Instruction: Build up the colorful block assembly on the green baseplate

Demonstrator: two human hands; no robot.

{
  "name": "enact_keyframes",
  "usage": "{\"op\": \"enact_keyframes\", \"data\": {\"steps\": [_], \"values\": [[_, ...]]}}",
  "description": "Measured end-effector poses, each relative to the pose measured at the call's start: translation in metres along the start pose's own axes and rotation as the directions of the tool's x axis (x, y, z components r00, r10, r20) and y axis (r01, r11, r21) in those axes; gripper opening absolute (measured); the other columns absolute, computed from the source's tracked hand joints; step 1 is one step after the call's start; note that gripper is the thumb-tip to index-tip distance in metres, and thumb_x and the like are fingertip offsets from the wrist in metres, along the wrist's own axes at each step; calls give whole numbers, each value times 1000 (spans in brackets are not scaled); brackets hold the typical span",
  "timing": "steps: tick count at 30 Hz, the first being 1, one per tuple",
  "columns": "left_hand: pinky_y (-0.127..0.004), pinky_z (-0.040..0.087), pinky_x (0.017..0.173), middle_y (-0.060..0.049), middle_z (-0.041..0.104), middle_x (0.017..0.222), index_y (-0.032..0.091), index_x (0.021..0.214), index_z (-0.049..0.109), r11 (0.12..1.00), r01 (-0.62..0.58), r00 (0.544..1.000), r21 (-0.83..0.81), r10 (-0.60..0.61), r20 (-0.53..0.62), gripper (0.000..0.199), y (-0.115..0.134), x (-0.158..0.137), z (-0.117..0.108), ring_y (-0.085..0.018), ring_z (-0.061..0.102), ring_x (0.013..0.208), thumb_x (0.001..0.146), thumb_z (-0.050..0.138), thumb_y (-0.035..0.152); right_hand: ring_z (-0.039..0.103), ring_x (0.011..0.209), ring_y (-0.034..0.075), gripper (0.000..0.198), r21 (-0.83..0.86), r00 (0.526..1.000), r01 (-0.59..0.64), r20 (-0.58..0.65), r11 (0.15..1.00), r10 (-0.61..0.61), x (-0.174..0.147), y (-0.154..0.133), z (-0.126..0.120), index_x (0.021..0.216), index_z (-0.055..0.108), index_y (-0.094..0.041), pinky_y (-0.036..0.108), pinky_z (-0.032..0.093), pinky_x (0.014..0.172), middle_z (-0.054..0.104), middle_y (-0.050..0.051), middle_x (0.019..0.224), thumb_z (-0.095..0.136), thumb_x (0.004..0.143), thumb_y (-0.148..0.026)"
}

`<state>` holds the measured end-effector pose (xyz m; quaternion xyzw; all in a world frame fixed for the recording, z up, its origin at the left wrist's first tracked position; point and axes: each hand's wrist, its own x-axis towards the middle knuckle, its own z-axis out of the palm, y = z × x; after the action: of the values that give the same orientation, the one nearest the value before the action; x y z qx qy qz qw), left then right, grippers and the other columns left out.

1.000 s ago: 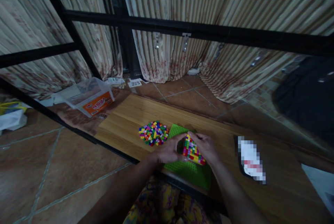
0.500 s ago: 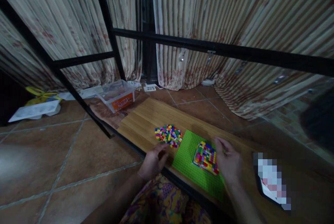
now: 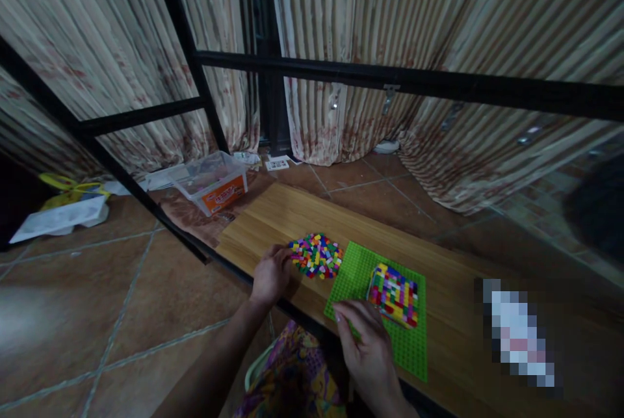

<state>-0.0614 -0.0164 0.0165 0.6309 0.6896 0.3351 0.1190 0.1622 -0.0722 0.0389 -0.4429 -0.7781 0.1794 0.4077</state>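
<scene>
A heap of small colourful toy bricks [image 3: 316, 255] lies on the wooden tabletop. My left hand [image 3: 270, 276] is at the heap's left edge, its fingers curled; whatever is between them is too small to make out. To the right lies a green studded baseplate [image 3: 410, 354]. On it sits a block built of many-coloured bricks [image 3: 394, 296], roughly rectangular. My right hand [image 3: 364, 343] is over the plate's front left part, just in front of the built block. Its thumb and fingertips come together, and I cannot see what they hold.
A pixelated flat object [image 3: 519, 333] lies on the table's right side. Past the table's left end stands a clear plastic box [image 3: 209, 187] with an orange label. Black metal bars [image 3: 312, 69] cross in front of striped curtains [image 3: 370, 21]. White trays [image 3: 61, 220] lie on the tiled floor.
My right hand has moved left and nearer to me, from the built block's right side to its front left. My left hand has shifted left and slightly up along the heap.
</scene>
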Motion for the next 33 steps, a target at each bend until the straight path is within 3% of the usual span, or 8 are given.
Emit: {"op": "enact_keyframes", "data": {"steps": [6, 11, 15, 19, 23, 27, 33], "values": [[-29, 48, 78, -5, 63, 100, 21, 88, 64, 1000, 22, 1000, -2, -22, -8, 13, 1, 3, 1, -19, 62, 89, 86, 52, 21, 60, 89, 17, 16, -7, 999, -50, -2, 999, 50, -1, 9, -8, 98, 65, -25, 30, 48, 77, 68, 2, 92, 51, 91, -21], [-27, 48, 71, -4, 65, 87, 19, 85, 63, 972, 107, 993, -211, -116, -32, 14, 5, 0, -4, -17, 63, 80, 84, 55, 31, 60, 87, 16, 17, 16, 999, -44, -22, 999, 44, 0, 6, -4, 98, 65, -25, 29, 48, 76, 67, 2, 91, 51, 90, -20], [-24, 46, 63, -1, 66, 74, 18, 84, 62, 882, 233, 972, -409, -227, 63, 18, 17, -9, -8, -15, 61, 69, 80, 59, 35, 60, 84, 15, 16, 12, 999, -30, -37, 999, 30, 1, 3, -2, 96, 65, -24, 29, 48, 74, 67, 1, 89, 51, 90, -19], [-21, 45, 62, 0, 65, 74, 17, 80, 62, 734, 274, 959, -622, -159, 235, 17, 40, -25, -6, -13, 59, 68, 78, 64, 34, 61, 86, 16, 19, 1, 999, -31, -35, 1000, 31, 2, 1, -4, 101, 65, -25, 29, 48, 74, 68, 1, 90, 51, 90, -19], [-19, 40, 55, 2, 59, 65, 16, 76, 63, 584, 412, 891, -699, -99, 442, 22, 61, -38, -2, -9, 51, 59, 74, 71, 35, 61, 87, 17, 25, -28, 1000, -13, 15, 1000, 13, 2, 1, -5, 110, 64, -27, 31, 49, 75, 69, 2, 93, 50, 91, -20], [-18, 39, 55, 3, 59, 62, 16, 76, 63, 475, 527, 821, -705, -69, 567, 23, 71, -43, 0, -8, 50, 56, 71, 74, 35, 60, 86, 17, 23, -46, 999, 6, 32, 999, -4, 0, 2, -7, 107, 65, -28, 32, 49, 74, 69, 1, 92, 49, 92, -21], [-18, 37, 47, 0, 63, 62, 15, 78, 65, 428, 649, 723, -630, -89, 685, 27, 80, -41, 1, -8, 52, 50, 70, 74, 39, 59, 83, 16, 19, -87, 1000, -7, -1, 996, 7, -3, 5, -11, 102, 64, -27, 31, 47, 73, 68, 2, 90, 49, 93, -22]]}}
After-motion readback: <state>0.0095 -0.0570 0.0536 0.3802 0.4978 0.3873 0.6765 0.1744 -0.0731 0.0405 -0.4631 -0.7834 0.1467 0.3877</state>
